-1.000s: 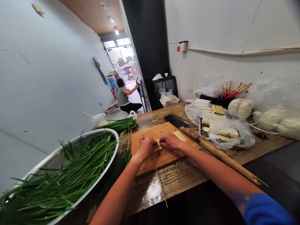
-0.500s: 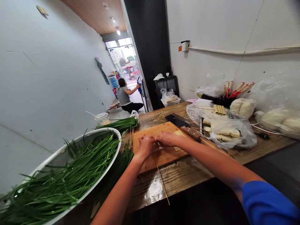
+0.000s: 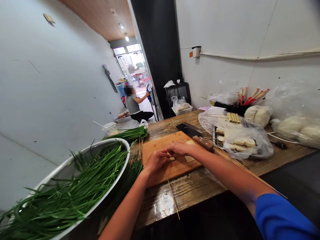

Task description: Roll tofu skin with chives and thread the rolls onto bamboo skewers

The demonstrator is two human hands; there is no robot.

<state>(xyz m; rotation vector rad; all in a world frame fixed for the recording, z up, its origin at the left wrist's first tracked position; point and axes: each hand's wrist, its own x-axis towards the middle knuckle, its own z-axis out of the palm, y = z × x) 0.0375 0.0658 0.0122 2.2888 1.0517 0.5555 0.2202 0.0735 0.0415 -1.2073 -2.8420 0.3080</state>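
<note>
Over the wooden cutting board (image 3: 156,143), my left hand (image 3: 155,161) and my right hand (image 3: 178,149) meet with bent fingers. Between them is a small pale roll (image 3: 172,159), apparently rolled tofu skin, partly hidden by my fingers. A thin bamboo skewer (image 3: 171,192) runs from under my left hand past the table's near edge; whether it pierces the roll cannot be made out. Flat pale-yellow sheets (image 3: 189,158) lie on the board under my right wrist. Just beyond the board rests a cleaver (image 3: 203,142), its brown handle toward me.
A large basin (image 3: 128,150) of green chives (image 3: 90,183) stands at left, with more chives (image 3: 132,134) behind. At right are loose skewers (image 3: 228,160), short pale rolls (image 3: 233,117) and plastic-bagged white food (image 3: 240,140). Another person (image 3: 135,103) squats by the doorway.
My hands stay together at the roll, the left having moved slightly down and its fingers shifted. More of the roll shows below my fingers. The view has tilted slightly.
</note>
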